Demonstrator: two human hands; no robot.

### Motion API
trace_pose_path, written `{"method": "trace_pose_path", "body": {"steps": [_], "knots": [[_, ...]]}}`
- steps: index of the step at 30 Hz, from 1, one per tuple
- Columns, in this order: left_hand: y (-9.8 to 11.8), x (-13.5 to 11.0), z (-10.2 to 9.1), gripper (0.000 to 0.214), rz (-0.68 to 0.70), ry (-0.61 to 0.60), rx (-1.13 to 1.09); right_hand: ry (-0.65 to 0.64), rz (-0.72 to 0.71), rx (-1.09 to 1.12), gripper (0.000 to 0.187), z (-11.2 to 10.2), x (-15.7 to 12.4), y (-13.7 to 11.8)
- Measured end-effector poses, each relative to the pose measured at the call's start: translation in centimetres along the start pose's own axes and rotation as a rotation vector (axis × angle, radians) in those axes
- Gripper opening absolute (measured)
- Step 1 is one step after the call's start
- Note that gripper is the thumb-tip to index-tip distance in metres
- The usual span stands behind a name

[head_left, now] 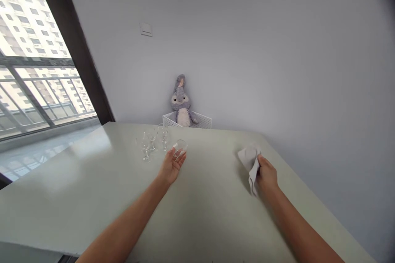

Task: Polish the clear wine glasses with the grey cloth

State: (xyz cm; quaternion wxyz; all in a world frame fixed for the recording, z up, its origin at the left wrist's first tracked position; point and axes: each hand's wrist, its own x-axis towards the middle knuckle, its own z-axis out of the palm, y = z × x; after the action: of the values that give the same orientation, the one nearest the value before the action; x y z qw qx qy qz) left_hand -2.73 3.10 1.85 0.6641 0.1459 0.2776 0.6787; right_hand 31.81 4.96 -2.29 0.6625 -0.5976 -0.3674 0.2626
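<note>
My left hand holds a clear glass by its lower part, above the middle of the table. The fingers partly hide the glass's stem and base. Just left of it stand several more stemmed glasses, upright and close together. Over on the right, my right hand is closed on a white cloth, which hangs down in loose folds over the tabletop. A wide space separates the two hands.
The pale table reaches back to a grey wall. At its far edge a plush rabbit sits in a white perforated basket. A window with a dark frame lies to the left.
</note>
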Motion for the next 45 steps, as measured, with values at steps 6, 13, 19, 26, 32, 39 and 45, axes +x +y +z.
{"method": "trace_pose_path", "body": {"steps": [6,13,19,26,32,39,45], "knots": [[-3.2,-0.8,0.9,0.031,0.042,-0.185,0.196,-0.239,-0.029,0.202,0.036,8.1,-7.9,-4.8],[-4.8,-1.5,-0.9,0.042,0.094,-0.193,0.301,-0.761,-0.327,-0.018,0.040,11.0,-14.7,-3.9],[-4.4,-1.3,-1.2,0.049,0.141,-0.279,0.455,-0.984,-0.165,0.124,0.051,10.1,-13.6,-3.5],[-4.9,-1.4,-1.6,0.052,0.125,-0.357,0.550,-1.202,0.020,0.337,0.052,10.2,-13.9,-3.7],[-5.0,-2.2,-1.4,0.054,0.092,-0.389,0.665,-1.137,0.317,0.485,0.033,10.3,-13.3,-2.2],[-3.3,-2.0,-1.0,0.050,0.091,-0.516,0.673,-1.052,0.403,0.460,0.027,9.9,-12.7,-2.7],[-2.6,-1.5,-1.5,0.029,0.126,-0.391,0.923,-1.047,-0.161,-0.002,0.013,9.7,-14.0,-3.5]]}}
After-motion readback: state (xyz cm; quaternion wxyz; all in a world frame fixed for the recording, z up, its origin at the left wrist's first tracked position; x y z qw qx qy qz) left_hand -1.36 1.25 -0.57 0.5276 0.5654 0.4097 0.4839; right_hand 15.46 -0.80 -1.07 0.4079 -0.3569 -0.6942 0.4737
